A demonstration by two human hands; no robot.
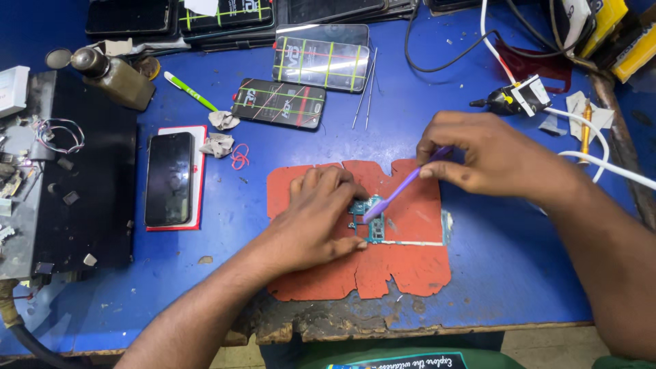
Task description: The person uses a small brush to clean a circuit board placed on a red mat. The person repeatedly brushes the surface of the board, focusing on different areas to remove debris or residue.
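A black phone (169,179) is lying far to the left, with bare blue table (225,232) between it and the red mat (403,263). The mat is sitting near the table's chipped front edge. The left hand (316,222) is pressing flat, fingers bent down, on the small green board (372,222) — holding it on the mat. The right hand (488,154) is pinching a purple brush (400,191), its tip touching the board. White cables (601,154) are lying to the right.
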